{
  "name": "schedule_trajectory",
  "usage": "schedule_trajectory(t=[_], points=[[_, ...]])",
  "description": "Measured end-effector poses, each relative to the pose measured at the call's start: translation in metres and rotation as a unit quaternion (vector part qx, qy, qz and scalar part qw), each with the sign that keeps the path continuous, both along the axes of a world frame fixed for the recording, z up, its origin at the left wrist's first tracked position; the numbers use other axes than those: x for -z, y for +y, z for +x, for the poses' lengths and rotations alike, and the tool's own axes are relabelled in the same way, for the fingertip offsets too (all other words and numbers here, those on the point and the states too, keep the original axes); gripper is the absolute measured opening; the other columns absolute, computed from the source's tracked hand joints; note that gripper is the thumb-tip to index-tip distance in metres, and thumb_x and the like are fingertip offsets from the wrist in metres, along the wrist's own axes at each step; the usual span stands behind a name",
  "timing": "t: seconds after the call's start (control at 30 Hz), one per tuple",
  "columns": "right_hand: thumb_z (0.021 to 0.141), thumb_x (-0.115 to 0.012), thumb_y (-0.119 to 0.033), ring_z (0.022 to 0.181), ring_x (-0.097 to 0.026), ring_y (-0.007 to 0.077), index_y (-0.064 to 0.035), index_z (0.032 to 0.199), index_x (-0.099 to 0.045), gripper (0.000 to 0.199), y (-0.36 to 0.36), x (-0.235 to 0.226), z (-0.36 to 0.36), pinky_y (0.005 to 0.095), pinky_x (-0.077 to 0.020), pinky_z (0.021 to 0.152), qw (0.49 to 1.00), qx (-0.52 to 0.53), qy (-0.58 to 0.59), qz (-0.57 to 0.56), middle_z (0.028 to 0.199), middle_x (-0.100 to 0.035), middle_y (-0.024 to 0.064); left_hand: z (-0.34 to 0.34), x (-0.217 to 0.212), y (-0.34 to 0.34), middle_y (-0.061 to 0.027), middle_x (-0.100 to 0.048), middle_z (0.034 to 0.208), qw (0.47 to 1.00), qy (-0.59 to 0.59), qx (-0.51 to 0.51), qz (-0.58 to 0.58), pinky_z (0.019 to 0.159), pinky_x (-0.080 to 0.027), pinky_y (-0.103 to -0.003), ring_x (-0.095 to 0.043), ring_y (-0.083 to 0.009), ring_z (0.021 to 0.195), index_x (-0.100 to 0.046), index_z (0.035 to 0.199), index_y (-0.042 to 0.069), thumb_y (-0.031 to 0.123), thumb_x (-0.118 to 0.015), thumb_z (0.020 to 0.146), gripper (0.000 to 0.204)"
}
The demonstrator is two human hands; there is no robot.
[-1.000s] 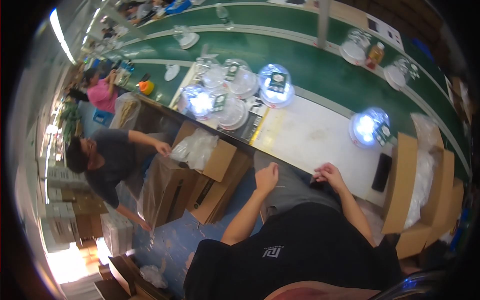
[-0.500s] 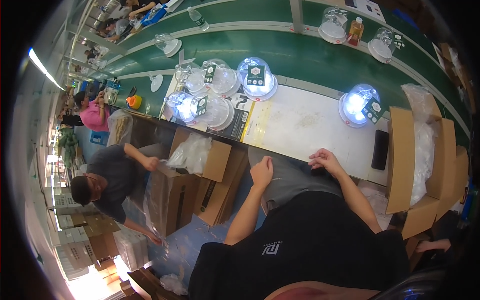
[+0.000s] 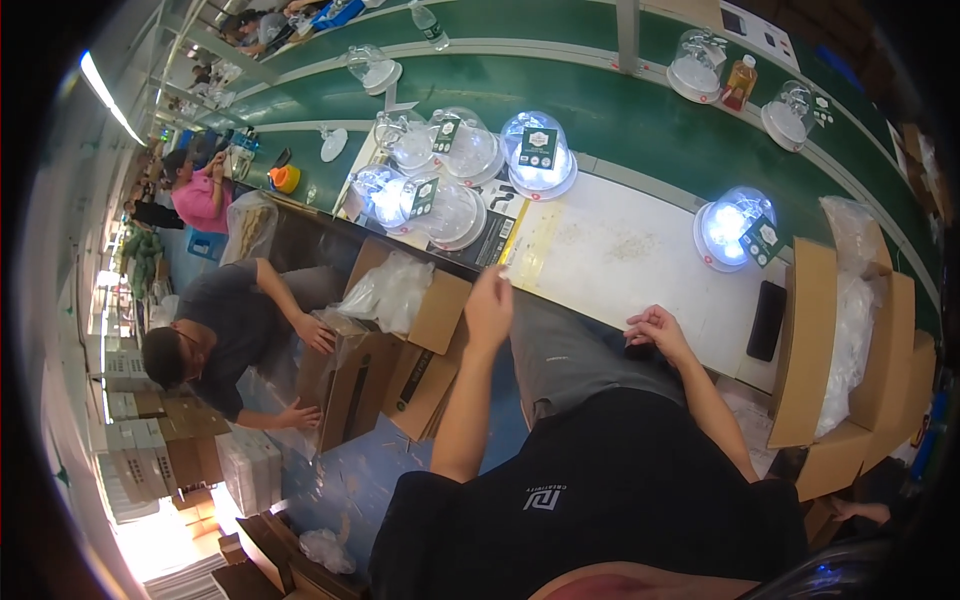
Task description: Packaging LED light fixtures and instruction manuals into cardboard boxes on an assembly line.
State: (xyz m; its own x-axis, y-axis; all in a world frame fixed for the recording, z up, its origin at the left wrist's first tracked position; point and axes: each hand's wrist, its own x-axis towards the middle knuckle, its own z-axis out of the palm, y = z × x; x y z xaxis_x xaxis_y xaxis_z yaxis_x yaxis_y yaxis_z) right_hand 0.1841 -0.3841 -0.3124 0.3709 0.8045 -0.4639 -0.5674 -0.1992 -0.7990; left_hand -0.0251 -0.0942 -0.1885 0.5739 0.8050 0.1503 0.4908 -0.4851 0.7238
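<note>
My left hand (image 3: pixel 488 312) is raised at the table's front edge, beside the yellow tape strip. Its fingertips are pinched together, and whatever is between them is too small to name. Over my lap, close to the table edge, my right hand (image 3: pixel 656 328) has its fingers curled in toward the thumb; anything inside is hidden. A lit clear dome lamp (image 3: pixel 722 228) with a dark green tag stands on the white work surface (image 3: pixel 620 240), beyond my right hand. Another glowing dome lamp (image 3: pixel 538 165) stands farther left, with several clear domes (image 3: pixel 455 215) grouped beside it.
A black phone (image 3: pixel 766 320) lies at the table's right end. Beside it is an open carton (image 3: pixel 805 340) with bubble wrap. On the left, a co-worker (image 3: pixel 235 335) grips a cardboard box (image 3: pixel 355 390). More domes (image 3: pixel 697 68) and a bottle (image 3: pixel 739 82) line the green bench behind.
My left hand has moved up and left to the table edge. My right hand has barely shifted. The co-worker now has both hands against the box. The whole view has shifted slightly.
</note>
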Motion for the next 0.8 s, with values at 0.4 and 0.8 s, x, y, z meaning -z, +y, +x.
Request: schedule_trajectory(t=[0.4, 0.8], points=[[0.100, -0.055, -0.005, 0.096, -0.073, 0.0263, -0.0026, 0.106, -0.052, 0.007, 0.006, -0.006, 0.000, 0.0291, -0.0608, 0.074, 1.000, -0.002, -0.016, 0.005, 0.113, -0.067, 0.0171, 0.001, -0.066, 0.133, -0.0171, -0.062, 0.118, 0.954, -0.016, -0.051, 0.296, 0.096, -0.042, -0.045, -0.057, -0.0372, 0.112, -0.059, 0.123, 0.003, 0.007, -0.057, 0.091, 0.032], [0.102, -0.052, -0.005, 0.096, -0.073, 0.0270, -0.0012, 0.109, -0.053, 0.008, 0.002, 0.002, -0.001, 0.0311, -0.0617, 0.075, 1.000, -0.005, -0.012, 0.000, 0.113, -0.067, 0.0172, 0.009, -0.040, 0.119, -0.0125, -0.058, 0.127, 0.959, 0.072, 0.011, 0.275, 0.102, -0.040, -0.048, -0.054, -0.0318, 0.120, -0.061, 0.126, 0.008, 0.017, -0.064, 0.091, 0.036]])
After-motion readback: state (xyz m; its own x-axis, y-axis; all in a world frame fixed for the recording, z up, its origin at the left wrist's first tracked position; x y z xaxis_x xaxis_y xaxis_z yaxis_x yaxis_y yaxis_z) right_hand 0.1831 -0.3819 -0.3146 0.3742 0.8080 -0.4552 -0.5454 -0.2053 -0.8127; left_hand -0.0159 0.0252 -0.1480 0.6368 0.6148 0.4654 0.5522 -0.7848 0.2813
